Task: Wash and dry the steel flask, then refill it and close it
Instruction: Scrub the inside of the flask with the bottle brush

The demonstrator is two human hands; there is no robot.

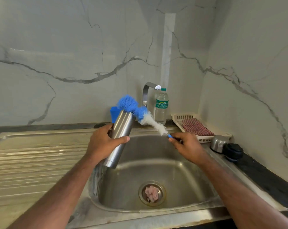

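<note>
While I stand over the steel sink (181, 172), the head view shows my left hand (101, 142) wrapped round the middle of the steel flask (119, 138), fingers curled behind its body and thumb lying across its front. The flask is held in the air above the left part of the basin, tilted so that its open mouth points up and away from me and its base hangs lower, near the basin's left wall. My right hand (187, 146) pinches the blue handle end of a bottle brush (140, 111) between curled fingers and thumb. The brush runs up and to the left from that hand: white bristles nearest my fingers, blue bristles at the far end, the blue tuft lying against the flask's mouth; whether any of it is inside I cannot tell.

Behind the brush stands the tap (147, 93), and just to its right a clear plastic water bottle (161, 106) with a green cap and label. A blue container (114, 114) stands behind the flask, partly hidden by it. To the right, a white plastic tray (179, 117) carries a folded red checked cloth (196, 127). Near it, on the sink's right rim, rest the steel cup lid (218, 142) and, touching it, a black stopper (234, 152). A pale wad (151, 193) lies in the drain strainer. The ribbed drainboard (32, 162) extends to the left.
</note>
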